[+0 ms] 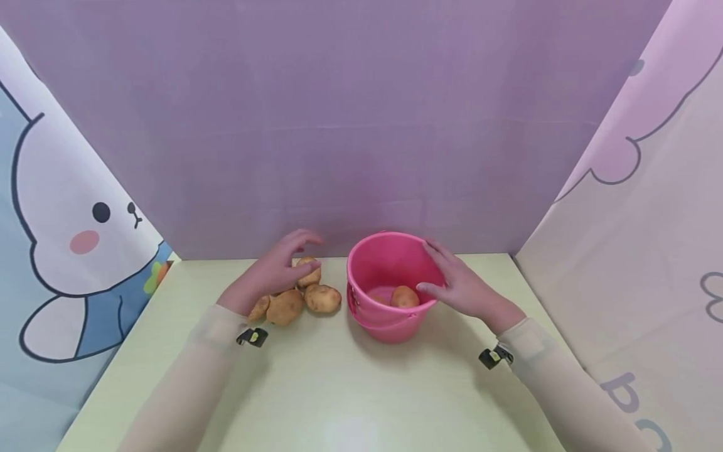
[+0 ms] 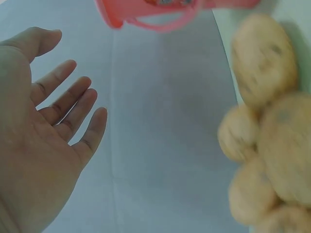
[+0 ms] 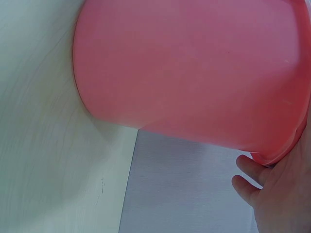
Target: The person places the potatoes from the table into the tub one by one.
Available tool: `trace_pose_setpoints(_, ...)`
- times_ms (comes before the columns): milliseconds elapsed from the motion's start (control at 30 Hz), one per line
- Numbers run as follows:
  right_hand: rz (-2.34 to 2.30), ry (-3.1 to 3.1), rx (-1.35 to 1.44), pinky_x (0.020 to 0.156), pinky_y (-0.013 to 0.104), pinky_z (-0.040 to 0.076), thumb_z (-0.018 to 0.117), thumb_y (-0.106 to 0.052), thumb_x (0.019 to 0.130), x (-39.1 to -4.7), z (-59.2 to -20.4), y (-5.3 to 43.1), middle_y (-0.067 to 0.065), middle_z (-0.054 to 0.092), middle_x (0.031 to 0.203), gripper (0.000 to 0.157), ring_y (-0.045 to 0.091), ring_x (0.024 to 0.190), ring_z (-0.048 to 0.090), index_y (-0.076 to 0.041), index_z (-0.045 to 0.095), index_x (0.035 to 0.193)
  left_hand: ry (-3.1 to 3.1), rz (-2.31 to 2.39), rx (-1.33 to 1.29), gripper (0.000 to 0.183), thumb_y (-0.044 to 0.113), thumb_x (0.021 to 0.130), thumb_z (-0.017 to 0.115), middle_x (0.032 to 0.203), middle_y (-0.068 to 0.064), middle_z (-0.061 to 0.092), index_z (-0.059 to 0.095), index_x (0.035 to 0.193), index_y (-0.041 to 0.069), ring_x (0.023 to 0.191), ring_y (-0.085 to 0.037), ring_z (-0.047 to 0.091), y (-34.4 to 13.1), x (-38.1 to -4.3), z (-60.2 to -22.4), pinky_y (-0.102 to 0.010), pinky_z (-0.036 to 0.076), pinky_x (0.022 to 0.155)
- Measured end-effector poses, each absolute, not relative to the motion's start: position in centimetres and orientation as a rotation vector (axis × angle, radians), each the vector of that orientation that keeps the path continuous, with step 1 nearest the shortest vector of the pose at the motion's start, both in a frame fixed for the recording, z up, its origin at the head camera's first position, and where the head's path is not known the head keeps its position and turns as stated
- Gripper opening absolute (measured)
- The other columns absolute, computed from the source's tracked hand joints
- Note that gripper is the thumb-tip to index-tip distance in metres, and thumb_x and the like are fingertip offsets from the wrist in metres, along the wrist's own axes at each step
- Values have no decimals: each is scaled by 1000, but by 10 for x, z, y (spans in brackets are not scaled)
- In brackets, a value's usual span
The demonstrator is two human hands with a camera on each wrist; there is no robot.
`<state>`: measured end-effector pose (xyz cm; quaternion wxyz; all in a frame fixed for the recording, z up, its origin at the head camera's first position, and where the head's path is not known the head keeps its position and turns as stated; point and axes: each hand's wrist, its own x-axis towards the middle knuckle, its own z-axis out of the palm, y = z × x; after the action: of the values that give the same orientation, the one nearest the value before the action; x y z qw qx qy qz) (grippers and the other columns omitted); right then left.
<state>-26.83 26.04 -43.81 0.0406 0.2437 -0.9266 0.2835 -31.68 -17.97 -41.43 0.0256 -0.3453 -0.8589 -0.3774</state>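
Observation:
My left hand (image 1: 278, 267) hovers over a pile of potatoes on the table, its fingers spread and loosely bent. Nothing lies in its palm, as the left wrist view shows. Among the pile, one potato (image 1: 323, 299) lies closest to the bucket and another potato (image 1: 285, 307) sits at the front; the hand partly hides the others. The pink bucket (image 1: 393, 326) stands upright to the right of the pile, with a potato (image 1: 405, 296) inside. Against the bucket's right rim rests my right hand (image 1: 465, 285), thumb and fingers apart and mostly straight.
A pale table (image 1: 339, 389) carries everything, with a purple backdrop (image 1: 361, 125) rising at its back edge. Printed cloth walls close in on both sides, a cartoon figure (image 1: 85, 207) on the left one. The bucket's handle (image 1: 384, 325) hangs down at its front.

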Motion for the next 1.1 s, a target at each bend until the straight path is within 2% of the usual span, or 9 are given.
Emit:
trace_pose_setpoints(167,867,-2838,742,106,65,57,76,-54,100,-268,-439,260,12,21,182,102,46,161,30,-11,24,177,-2675,-1134,-945,42,20,108,73,157,-7,55,62,149,19,147,-35,51,-214,-313,-432,-62,48,115)
trace_pose_setpoints(267,867,-2841,740,107,65,56,74,-58,101,-267,-439,260,12,21,182,102,46,161,31,-11,24,177,-2669,-1117,-886,40,16,107,74,153,-9,58,64,146,14,147,-37,52,-231,-311,-446,-65,43,118)
trace_pose_setpoints(433,861,-2843,733,106,64,57,74,-58,100,-265,-438,261,11,20,182,103,45,161,31,-12,23,177,-2649,-1087,-816,35,15,106,77,147,-12,61,67,138,8,143,-40,54,-253,-309,-468,-63,43,116)
trace_pose_setpoints(600,867,-2849,717,106,64,57,77,-51,100,-265,-439,260,11,20,182,102,45,161,31,-13,23,177,-2625,-1175,-763,34,7,103,78,144,-15,63,68,135,-1,139,-38,56,-269,-304,-489,-55,58,106)
trace_pose_setpoints(667,872,-2856,709,106,63,57,77,-53,100,-265,-439,259,9,20,183,102,43,161,31,-14,23,177,-2614,-1192,-730,36,5,102,78,144,-16,63,67,136,-3,139,-38,56,-276,-301,-496,-55,59,104)
trace_pose_setpoints(800,877,-2863,704,107,62,57,74,-61,99,-265,-439,258,7,19,183,104,42,161,30,-15,22,178,-2628,-1160,-653,45,14,104,79,148,-20,61,63,143,-1,141,-43,54,-289,-299,-508,-64,46,112)
trace_pose_setpoints(967,881,-2858,703,106,62,57,77,-54,100,-265,-438,258,8,19,183,102,43,161,30,-15,23,177,-2743,-1266,-588,73,26,105,79,164,-31,41,44,163,-1,152,-54,38,-302,-300,-519,-75,33,119)
trace_pose_setpoints(1100,892,-2861,692,105,61,59,75,-60,99,-265,-439,259,7,19,183,105,42,161,31,-17,22,178,-2810,-1362,-545,90,31,105,80,173,-32,28,29,171,-1,157,-58,28,-307,-299,-525,-76,28,123)
